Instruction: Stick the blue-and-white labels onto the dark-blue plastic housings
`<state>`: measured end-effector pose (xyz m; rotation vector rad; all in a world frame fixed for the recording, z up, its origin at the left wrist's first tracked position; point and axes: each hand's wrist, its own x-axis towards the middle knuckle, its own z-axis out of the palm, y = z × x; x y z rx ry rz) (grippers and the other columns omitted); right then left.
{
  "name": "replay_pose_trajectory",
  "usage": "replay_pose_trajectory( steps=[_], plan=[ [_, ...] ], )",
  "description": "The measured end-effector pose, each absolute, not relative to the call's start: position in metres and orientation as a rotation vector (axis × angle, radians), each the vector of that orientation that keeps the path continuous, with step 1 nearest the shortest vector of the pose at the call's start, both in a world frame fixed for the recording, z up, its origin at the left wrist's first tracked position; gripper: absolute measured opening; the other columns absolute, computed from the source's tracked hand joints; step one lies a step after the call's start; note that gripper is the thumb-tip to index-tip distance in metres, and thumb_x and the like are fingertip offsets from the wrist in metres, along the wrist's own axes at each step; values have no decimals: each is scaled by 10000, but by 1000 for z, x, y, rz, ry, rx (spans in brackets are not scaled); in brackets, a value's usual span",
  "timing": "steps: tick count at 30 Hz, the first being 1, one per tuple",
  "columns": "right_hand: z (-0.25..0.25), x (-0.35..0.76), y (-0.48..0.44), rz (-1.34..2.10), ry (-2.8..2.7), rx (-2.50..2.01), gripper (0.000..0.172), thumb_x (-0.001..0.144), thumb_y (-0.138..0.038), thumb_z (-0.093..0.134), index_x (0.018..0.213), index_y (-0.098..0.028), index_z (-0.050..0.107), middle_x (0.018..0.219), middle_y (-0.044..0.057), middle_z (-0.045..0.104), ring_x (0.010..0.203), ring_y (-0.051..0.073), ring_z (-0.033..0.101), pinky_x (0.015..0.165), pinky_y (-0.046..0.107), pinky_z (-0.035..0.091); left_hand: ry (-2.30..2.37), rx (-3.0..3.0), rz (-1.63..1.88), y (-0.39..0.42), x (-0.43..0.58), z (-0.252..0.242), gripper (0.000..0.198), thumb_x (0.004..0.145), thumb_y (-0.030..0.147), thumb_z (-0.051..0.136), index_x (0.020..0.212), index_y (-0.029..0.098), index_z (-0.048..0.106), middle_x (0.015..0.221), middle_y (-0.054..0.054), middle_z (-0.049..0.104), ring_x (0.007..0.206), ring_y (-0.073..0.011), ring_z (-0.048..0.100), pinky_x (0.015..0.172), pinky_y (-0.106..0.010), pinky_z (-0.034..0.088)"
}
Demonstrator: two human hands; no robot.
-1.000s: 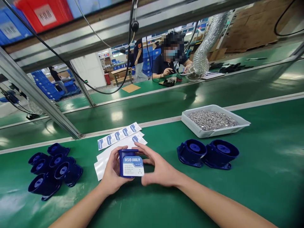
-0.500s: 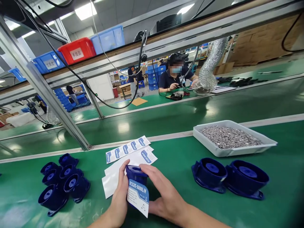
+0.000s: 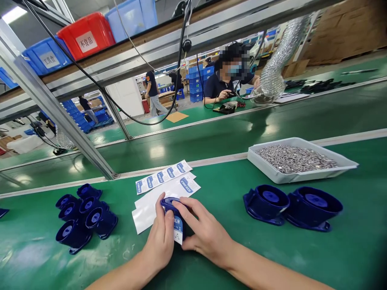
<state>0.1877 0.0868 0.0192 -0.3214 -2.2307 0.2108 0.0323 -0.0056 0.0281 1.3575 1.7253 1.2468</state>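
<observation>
Between my two hands is a dark blue plastic housing (image 3: 171, 203), upright at the front of the green bench. A blue and white label (image 3: 178, 229) lies on its near side, partly covered by my fingers. My left hand (image 3: 160, 235) wraps the left side, its thumb pressed over the label. My right hand (image 3: 205, 231) grips the right side, fingers on the top rim and thumb low down. Just behind lie white label sheets (image 3: 148, 217) and a strip of printed labels (image 3: 163, 176).
Several blue housings (image 3: 72, 235) stand at left, and two more (image 3: 269, 201) at right. A white tray (image 3: 278, 175) of small metal parts sits behind those. A metal post (image 3: 75, 125) rises at left. Across the bench a person (image 3: 226, 80) works beside a foil duct (image 3: 272, 80).
My left thumb has moved across the label, which now lies closer against the housing and is mostly covered. My view has tipped slightly downward.
</observation>
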Motion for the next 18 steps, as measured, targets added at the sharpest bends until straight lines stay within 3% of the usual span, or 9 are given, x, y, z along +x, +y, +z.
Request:
replay_pose_trajectory(
  steps=[3,5,6,8,11,13,15,18],
  plan=[
    [22,186,85,222,-2242,-372,1027,542,-17,722,1505,-147,392,1302,177,530,1167,319,591,961,460,646,1748,1358,1216,-3,32,31,727,1082,613,267,1639,170,119,1670,-200,292,1530,-279,381,1250,-473,398],
    [24,186,89,234,-2241,-367,1052,571,-49,768,1535,-152,360,1302,174,548,1160,315,603,955,467,650,1743,1292,1206,-1,32,37,725,1069,636,296,1635,210,144,1579,-202,424,1270,-272,622,985,-412,600],
    [25,187,92,240,-2241,-350,1080,596,-90,804,1561,-151,323,1308,174,557,1169,318,607,984,500,638,1728,1246,1207,0,31,41,736,1059,654,307,1633,221,150,1477,-202,521,1046,-242,700,791,-362,634],
    [27,188,99,254,-2237,-314,1150,649,-214,871,1607,-144,238,1354,184,559,1241,338,591,1086,589,570,1685,1155,1211,0,32,50,769,1042,686,312,1634,225,144,1163,-149,666,655,-162,642,513,-280,548],
    [25,189,106,315,-2231,-265,1163,680,-251,890,1615,-150,206,1441,187,527,1347,325,549,1155,544,540,1634,1108,1211,-2,34,60,791,1037,706,298,1638,222,123,814,-26,620,489,-118,518,455,-244,490],
    [23,189,106,370,-2235,-259,1130,656,-163,878,1594,-162,249,1451,173,522,1342,296,560,1108,438,591,1636,1107,1201,-3,38,63,784,1039,707,292,1640,237,114,879,-41,638,502,-108,518,468,-242,501],
    [23,188,102,398,-2249,-283,1100,640,-135,878,1569,-161,290,1422,165,536,1302,289,582,1077,416,608,1661,1120,1222,-4,41,64,794,1038,702,302,1645,226,115,1123,-130,659,576,-105,558,497,-237,522],
    [25,188,95,409,-2276,-352,1017,651,-95,850,1529,-165,342,1392,158,541,1272,291,589,1062,428,612,1707,1138,1211,-5,43,63,847,1031,705,326,1670,233,33,1469,-221,505,668,-110,598,538,-246,554]
  ],
)
